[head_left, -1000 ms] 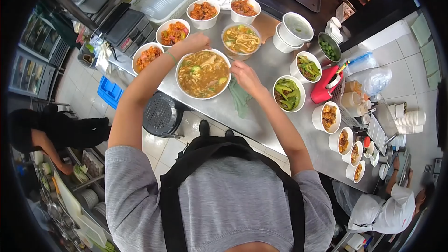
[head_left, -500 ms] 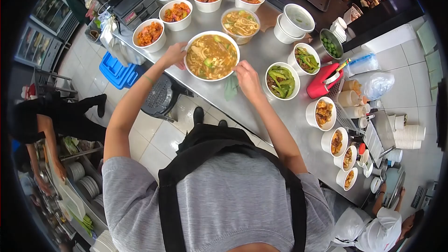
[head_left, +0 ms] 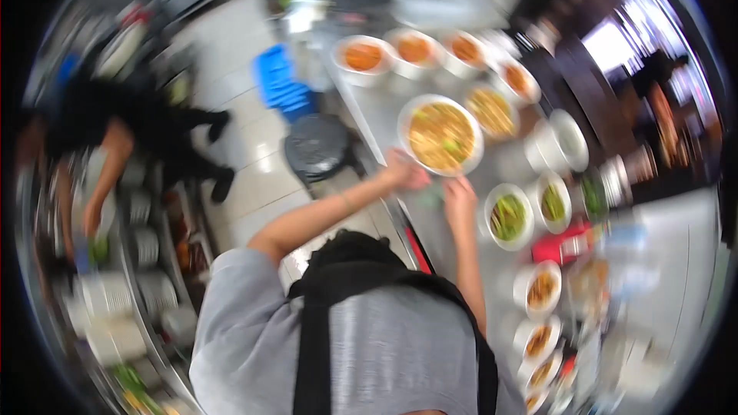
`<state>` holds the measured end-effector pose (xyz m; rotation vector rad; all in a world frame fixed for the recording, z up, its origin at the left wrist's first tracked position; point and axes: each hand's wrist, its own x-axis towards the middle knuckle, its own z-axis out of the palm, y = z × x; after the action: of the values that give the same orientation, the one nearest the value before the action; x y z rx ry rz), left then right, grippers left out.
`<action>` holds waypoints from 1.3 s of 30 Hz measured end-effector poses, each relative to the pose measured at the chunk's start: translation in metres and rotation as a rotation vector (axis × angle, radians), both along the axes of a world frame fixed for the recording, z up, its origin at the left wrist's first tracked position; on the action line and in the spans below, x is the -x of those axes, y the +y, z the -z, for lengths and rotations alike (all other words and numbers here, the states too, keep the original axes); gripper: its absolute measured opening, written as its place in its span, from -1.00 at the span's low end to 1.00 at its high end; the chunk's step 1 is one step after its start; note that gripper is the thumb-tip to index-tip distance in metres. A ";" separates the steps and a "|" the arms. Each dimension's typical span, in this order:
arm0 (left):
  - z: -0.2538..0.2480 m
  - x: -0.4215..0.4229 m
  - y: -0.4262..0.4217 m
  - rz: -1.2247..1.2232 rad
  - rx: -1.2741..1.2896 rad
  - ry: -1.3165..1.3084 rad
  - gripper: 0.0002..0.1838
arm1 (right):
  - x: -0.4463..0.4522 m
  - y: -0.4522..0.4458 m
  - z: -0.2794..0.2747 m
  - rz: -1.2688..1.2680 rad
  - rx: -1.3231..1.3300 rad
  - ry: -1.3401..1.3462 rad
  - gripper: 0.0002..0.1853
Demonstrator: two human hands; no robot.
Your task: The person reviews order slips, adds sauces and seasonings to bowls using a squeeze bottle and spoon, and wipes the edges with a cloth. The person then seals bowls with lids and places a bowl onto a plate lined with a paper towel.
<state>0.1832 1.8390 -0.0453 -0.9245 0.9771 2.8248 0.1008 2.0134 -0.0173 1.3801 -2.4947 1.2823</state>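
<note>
A large white bowl of noodle soup (head_left: 441, 136) is near the front edge of the metal counter. My left hand (head_left: 405, 170) grips its lower left rim, and my right hand (head_left: 460, 191) has its fingers at the lower rim. Beside it, a second container of noodle soup (head_left: 490, 112) touches or nearly touches the bowl. Part of a green cloth (head_left: 430, 197) shows between my hands. The picture is blurred, so the fingertips are not sharp.
Behind stand several bowls of orange-red food (head_left: 363, 56). Green vegetable bowls (head_left: 509, 217), stacked white bowls (head_left: 567, 141) and a red holder (head_left: 562, 244) are at the right. A black stool (head_left: 317, 144) and blue crate (head_left: 281, 84) stand left. A person in black (head_left: 115, 119) works at far left.
The view has swung round, shifting the counter rightward. My left hand has gone from the bowl's far side to its left rim, then round to the lower left. My right hand stays at the rim.
</note>
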 end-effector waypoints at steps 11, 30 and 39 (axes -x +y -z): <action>-0.049 -0.205 -0.062 -0.285 0.730 -0.040 -0.83 | 0.008 0.019 0.018 0.039 -0.777 0.412 -0.86; -0.150 -1.106 -0.258 -0.984 1.453 -2.226 -0.77 | -0.349 -0.302 -0.078 -0.639 -0.897 0.150 -0.58; -0.061 -1.297 -0.309 0.108 0.949 -2.612 -0.80 | -0.453 -0.356 -0.086 -0.633 -0.922 0.303 -0.57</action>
<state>1.4805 1.5298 0.0155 -2.4204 1.0059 -0.5964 0.5534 1.6579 0.0691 2.4140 -2.5681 -0.2355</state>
